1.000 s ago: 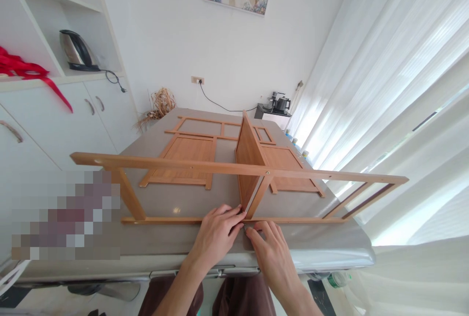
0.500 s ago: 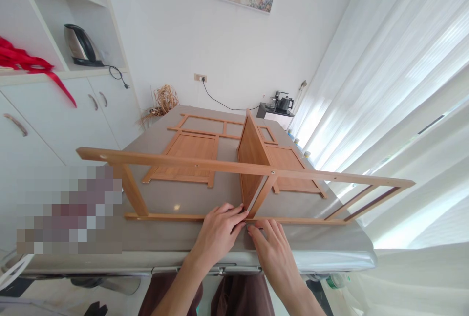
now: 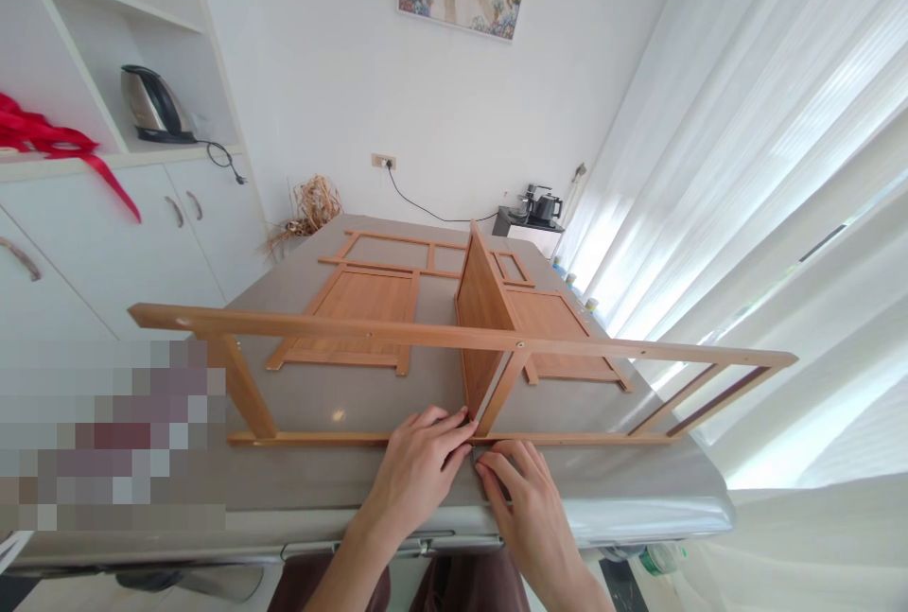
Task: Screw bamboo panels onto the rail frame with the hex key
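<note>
A long wooden ladder-like frame [image 3: 347, 332] stands on its edge across the front of the table. A wooden panel [image 3: 485, 309] stands upright behind it and meets its middle crosspiece. My left hand [image 3: 423, 461] is closed around the frame's lower rail, with its fingertips at the bottom corner of the panel. Just to the right, my right hand [image 3: 523, 484] pinches at the front of that rail, under the crosspiece. Whatever lies between its thumb and fingers is too small and hidden to name.
On the grey table [image 3: 340, 475] lie a left panelled frame [image 3: 361, 305], a right panelled frame [image 3: 560, 328] and an open wooden frame [image 3: 393, 253]. A kettle [image 3: 154, 106] stands in the white cabinet at left. Curtains [image 3: 766, 167] hang at right. A patch at left is blurred.
The view has tilted up a little, so everything sits slightly lower. My right hand's fingers have curled in more at the rail; my left hand keeps its place at the joint.
</note>
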`<move>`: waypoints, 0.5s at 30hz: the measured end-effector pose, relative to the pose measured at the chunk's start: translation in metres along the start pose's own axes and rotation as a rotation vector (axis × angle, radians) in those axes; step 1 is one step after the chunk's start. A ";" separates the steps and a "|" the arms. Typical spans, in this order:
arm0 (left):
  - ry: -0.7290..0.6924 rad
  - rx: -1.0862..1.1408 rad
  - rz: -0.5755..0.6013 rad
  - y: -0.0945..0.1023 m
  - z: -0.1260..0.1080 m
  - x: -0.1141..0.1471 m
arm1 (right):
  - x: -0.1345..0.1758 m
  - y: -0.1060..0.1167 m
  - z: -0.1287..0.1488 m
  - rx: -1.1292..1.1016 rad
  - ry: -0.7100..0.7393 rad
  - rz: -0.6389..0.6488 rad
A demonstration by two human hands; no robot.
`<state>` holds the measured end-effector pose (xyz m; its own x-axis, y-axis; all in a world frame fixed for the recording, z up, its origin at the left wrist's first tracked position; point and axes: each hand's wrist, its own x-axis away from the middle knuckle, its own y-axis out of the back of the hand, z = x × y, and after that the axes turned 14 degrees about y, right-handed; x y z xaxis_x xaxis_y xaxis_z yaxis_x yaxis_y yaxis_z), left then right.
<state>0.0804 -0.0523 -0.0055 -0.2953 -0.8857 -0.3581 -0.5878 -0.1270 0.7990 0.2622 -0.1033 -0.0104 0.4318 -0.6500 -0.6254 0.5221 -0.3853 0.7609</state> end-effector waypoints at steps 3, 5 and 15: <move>0.012 -0.002 0.017 0.001 -0.001 0.000 | 0.001 0.001 -0.001 -0.024 0.004 0.013; 0.015 -0.010 0.021 0.001 0.000 0.000 | 0.002 0.002 -0.002 -0.043 0.004 0.024; -0.005 -0.004 -0.003 -0.003 0.002 0.001 | 0.011 0.020 -0.006 -0.241 -0.157 -0.080</move>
<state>0.0802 -0.0514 -0.0091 -0.2980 -0.8830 -0.3627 -0.5856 -0.1310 0.7999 0.2822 -0.1142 -0.0033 0.2727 -0.7243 -0.6333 0.7174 -0.2855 0.6354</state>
